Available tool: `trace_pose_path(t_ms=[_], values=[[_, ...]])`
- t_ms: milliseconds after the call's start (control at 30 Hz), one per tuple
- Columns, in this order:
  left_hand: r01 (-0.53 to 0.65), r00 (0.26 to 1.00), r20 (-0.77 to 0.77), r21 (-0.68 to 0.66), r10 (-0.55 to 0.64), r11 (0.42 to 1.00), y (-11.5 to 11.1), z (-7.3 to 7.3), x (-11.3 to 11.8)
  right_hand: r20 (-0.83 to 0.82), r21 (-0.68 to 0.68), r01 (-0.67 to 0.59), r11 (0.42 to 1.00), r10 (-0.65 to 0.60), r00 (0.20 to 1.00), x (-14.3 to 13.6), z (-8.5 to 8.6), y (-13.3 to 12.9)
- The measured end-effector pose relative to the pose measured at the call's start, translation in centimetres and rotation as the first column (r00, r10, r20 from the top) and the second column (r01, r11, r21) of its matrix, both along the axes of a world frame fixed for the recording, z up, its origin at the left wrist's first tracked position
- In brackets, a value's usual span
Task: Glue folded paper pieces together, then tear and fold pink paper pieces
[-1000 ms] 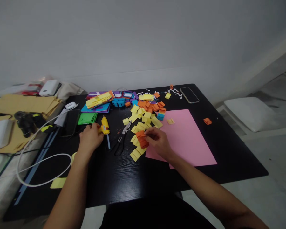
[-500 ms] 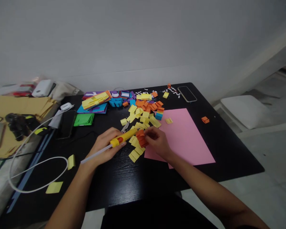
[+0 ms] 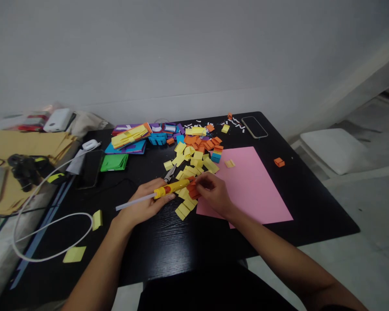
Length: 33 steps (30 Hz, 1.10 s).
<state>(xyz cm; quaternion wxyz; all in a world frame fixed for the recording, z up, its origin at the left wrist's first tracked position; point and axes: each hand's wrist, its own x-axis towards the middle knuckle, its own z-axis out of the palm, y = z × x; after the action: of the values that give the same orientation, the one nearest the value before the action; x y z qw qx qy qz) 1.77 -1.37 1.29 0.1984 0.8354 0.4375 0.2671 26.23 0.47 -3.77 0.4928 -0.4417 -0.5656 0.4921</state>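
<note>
My left hand [image 3: 145,203] is wrapped round a yellow hot glue gun [image 3: 171,188], and a long whitish glue stick [image 3: 134,201] pokes out of its back end. The gun's tip reaches an orange folded paper piece [image 3: 193,191], pinched by my right hand [image 3: 215,194]. Whether tip and paper touch is hard to make out. Under and behind the hands lies a heap of yellow folded paper pieces [image 3: 196,163], with orange folded pieces [image 3: 197,141] at its far side. Scissors [image 3: 170,173] rest just beyond my left hand, partly hidden.
Pink paper sheets [image 3: 256,185] lie to the right, a phone [image 3: 254,127] behind them. Stacked coloured papers [image 3: 131,136] and green paper [image 3: 114,162] sit at back left. A white cable [image 3: 52,259] loops across the left side, near another dark phone [image 3: 90,169].
The glue gun and my left hand have shifted slightly right, so the tip now overlaps the orange paper piece. My right hand stays nearly still.
</note>
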Motion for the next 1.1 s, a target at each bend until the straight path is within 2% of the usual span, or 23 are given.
trace_pose_path(t_ms=[300, 867, 1000, 1100], values=[[-0.022, 1.0, -0.012, 0.003, 0.022, 1.0, 0.1, 0.3, -0.8, 0.023, 0.074, 0.055, 0.996, -0.057, 0.998, 0.4, 0.2, 0.5], [-0.065, 0.998, -0.006, -0.035, 0.065, 0.997, 0.3, 0.6, -1.1, 0.011, 0.033, 0.075, 0.997, -0.076, 0.997, 0.7, 0.2, 0.7], [-0.208, 0.973, -0.116, -0.082, 0.198, 0.975, 0.9, 0.2, -2.9, -0.048, -0.014, 0.068, 0.998, -0.068, 0.997, 0.6, 0.1, 0.8], [-0.368, 0.9, -0.267, -0.04, 0.345, 0.929, 1.7, -1.0, -5.2, -0.105, -0.094, 0.032, 0.995, -0.042, 0.994, 0.5, 0.3, 0.8]])
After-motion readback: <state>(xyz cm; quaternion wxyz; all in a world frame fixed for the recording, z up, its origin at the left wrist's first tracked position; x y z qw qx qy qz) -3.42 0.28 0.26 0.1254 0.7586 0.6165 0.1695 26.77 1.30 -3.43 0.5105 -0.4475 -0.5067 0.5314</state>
